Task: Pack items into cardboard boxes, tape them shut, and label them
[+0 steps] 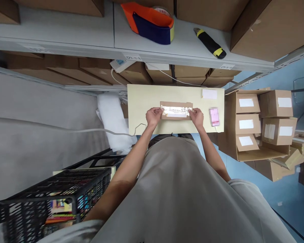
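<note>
A flat-looking brown cardboard box (pixel 176 104) lies on the pale yellow table in front of me. Across it runs a shiny, glare-covered strip of clear packing tape (pixel 177 110), with part of a white label (pixel 176 115) below the glare. My left hand (pixel 154 116) is closed at the strip's left end, thumb and fingers pinched together at the box's edge. At the opposite end my right hand (pixel 196 117) pinches the strip in the same way. Glare hides whether the strip touches the box along its whole length.
The table (pixel 142 98) also carries a white label (pixel 209 94) and a pink phone-like item (pixel 214 116). On the shelf above are an orange-blue tape dispenser (pixel 152 25) and a utility knife (pixel 210 43). Labelled boxes (pixel 248 124) stand right; a black crate (pixel 66 189) is lower left.
</note>
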{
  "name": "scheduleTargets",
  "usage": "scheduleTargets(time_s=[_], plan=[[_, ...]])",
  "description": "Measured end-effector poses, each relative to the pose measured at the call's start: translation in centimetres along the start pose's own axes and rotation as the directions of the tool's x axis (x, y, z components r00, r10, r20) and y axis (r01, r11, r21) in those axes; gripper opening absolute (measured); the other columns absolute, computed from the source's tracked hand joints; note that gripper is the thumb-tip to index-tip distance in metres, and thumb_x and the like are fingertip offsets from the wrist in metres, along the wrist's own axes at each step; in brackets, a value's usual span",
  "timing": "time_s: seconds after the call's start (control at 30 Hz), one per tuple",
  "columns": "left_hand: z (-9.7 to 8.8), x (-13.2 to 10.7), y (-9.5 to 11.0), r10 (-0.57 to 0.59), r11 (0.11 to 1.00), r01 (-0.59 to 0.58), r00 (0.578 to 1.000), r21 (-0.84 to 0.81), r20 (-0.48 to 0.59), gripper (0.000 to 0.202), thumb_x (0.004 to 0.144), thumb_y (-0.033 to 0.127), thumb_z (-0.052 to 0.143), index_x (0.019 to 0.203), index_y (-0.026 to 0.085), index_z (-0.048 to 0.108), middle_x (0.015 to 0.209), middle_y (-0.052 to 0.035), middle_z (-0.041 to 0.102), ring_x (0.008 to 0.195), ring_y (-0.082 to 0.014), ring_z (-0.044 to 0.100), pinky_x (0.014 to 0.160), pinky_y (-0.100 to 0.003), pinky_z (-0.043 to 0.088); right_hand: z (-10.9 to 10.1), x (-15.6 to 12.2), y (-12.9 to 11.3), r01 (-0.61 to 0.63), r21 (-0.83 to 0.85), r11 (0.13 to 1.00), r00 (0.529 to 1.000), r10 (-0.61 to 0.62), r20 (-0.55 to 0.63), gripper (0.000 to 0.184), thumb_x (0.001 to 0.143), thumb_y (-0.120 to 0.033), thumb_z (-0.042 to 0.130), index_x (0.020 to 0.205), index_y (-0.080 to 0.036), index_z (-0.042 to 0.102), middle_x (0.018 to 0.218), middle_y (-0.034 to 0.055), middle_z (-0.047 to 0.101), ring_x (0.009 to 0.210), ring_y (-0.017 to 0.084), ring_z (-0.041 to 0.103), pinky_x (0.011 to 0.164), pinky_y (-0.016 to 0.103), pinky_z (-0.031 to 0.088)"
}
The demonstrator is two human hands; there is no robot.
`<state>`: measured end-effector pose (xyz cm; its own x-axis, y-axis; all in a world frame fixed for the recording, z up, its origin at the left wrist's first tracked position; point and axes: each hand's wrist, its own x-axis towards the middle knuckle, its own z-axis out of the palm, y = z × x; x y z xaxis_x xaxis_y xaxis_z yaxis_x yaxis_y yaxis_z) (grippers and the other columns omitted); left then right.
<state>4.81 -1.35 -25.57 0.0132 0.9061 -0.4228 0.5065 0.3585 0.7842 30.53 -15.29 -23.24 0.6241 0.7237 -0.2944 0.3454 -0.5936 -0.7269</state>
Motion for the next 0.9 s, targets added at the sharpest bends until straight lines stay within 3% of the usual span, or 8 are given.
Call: scheduleTargets(time_s=[0.13, 0.3, 0.47, 0.53, 0.6, 0.67, 0.73, 0.9], plan=[[0.5, 0.2, -1.0, -0.137, 0.986, 0.138, 0.99, -0.097, 0.015, 0.029, 0.078, 0.042, 0.093, 0.096, 0.019, 0.085, 0.096, -0.0078, 0.085, 0.093, -0.0263, 0.081, 0.094, -0.039, 0.065, 0.7, 0.5, 1.3, -0.053, 0.078, 0.996, 0.996, 0.047, 0.077, 0.054, 0.096, -0.078, 0.068, 0.103, -0.024, 0.07, 0.089, 0.0044, 0.079, 0.08, 0.023, 0.074, 0.078, 0.035, 0.06], [0.8, 0.4, -1.3, -0.091, 0.996, 0.091, 0.995, 0.013, -0.039, 0.027, 0.083, 0.042, 0.09, 0.097, 0.02, 0.084, 0.097, -0.0074, 0.084, 0.094, -0.0258, 0.079, 0.095, -0.039, 0.064, 1.0, 1.5, 2.2, -0.072, 0.134, 0.988, 0.99, 0.055, 0.126, 0.051, 0.094, -0.075, 0.072, 0.101, -0.025, 0.066, 0.094, 0.0028, 0.077, 0.076, 0.02, 0.071, 0.077, 0.033, 0.059], [2.5, -1.3, -1.3, 0.0, 0.988, 0.021, 0.99, 0.151, -0.139, 0.027, 0.101, 0.043, 0.076, 0.113, 0.019, 0.077, 0.114, -0.0127, 0.079, 0.103, -0.0266, 0.076, 0.102, -0.041, 0.062, 1.5, 1.5, 2.7, -0.002, 0.118, 0.993, 0.988, -0.017, 0.154, 0.041, 0.104, -0.066, 0.065, 0.11, -0.025, 0.063, 0.099, 0.0056, 0.075, 0.09, 0.023, 0.073, 0.086, 0.036, 0.062], [3.8, -2.5, -1.2, 0.066, 0.977, -0.026, 0.98, 0.212, -0.185, 0.038, 0.1, 0.046, 0.079, 0.125, 0.018, 0.072, 0.128, -0.0168, 0.073, 0.119, -0.0298, 0.073, 0.112, -0.044, 0.059, 2.2, 1.0, 2.5, 0.028, 0.072, 0.997, 0.992, -0.037, 0.122, 0.04, 0.109, -0.063, 0.059, 0.116, -0.024, 0.062, 0.11, 0.0097, 0.075, 0.101, 0.026, 0.074, 0.09, 0.039, 0.063], [5.1, -3.8, -0.8, 0.121, 0.964, -0.065, 0.971, 0.259, -0.207, 0.065, 0.09, 0.052, 0.092, 0.137, 0.017, 0.066, 0.14, -0.0204, 0.066, 0.137, -0.036, 0.065, 0.123, -0.049, 0.053, 3.0, 0.3, 2.1, 0.033, 0.011, 0.999, 0.996, -0.034, 0.086, 0.043, 0.111, -0.063, 0.058, 0.121, -0.022, 0.062, 0.124, 0.015, 0.073, 0.112, 0.029, 0.073, 0.094, 0.043, 0.063], [5.9, -5.0, -0.1, 0.145, 0.955, -0.077, 0.964, 0.288, -0.224, 0.091, 0.076, 0.055, 0.104, 0.144, 0.015, 0.06, 0.144, -0.0227, 0.06, 0.149, -0.0423, 0.056, 0.13, -0.055, 0.047, 3.5, -0.4, 1.6, 0.036, -0.038, 0.999, 0.998, -0.034, 0.061, 0.051, 0.107, -0.067, 0.066, 0.125, -0.019, 0.062, 0.133, 0.0187, 0.069, 0.12, 0.033, 0.072, 0.097, 0.046, 0.064], [6.1, -6.0, 0.8, 0.154, 0.952, -0.079, 0.958, 0.295, -0.242, 0.098, 0.069, 0.052, 0.109, 0.144, 0.014, 0.058, 0.145, -0.0229, 0.057, 0.151, -0.0445, 0.053, 0.132, -0.056, 0.045, 3.4, -1.1, 1.5, 0.044, -0.057, 0.997, 0.998, -0.042, 0.04, 0.062, 0.1, -0.072, 0.076, 0.126, -0.018, 0.062, 0.133, 0.019, 0.067, 0.124, 0.036, 0.07, 0.098, 0.047, 0.064], [4.2, -8.3, 3.3, 0.264, 0.947, -0.217, 0.945, 0.235, -0.193, 0.063, 0.082, 0.036, 0.099, 0.132, 0.019, 0.067, 0.135, -0.0143, 0.062, 0.125, -0.0328, 0.07, 0.119, -0.047, 0.056, 0.8, -2.7, 2.5, 0.035, 0.003, 0.999, 0.998, -0.035, -0.059, 0.066, 0.09, -0.073, 0.087, 0.124, -0.022, 0.062, 0.13, 0.0135, 0.067, 0.118, 0.032, 0.072, 0.096, 0.044, 0.064]])
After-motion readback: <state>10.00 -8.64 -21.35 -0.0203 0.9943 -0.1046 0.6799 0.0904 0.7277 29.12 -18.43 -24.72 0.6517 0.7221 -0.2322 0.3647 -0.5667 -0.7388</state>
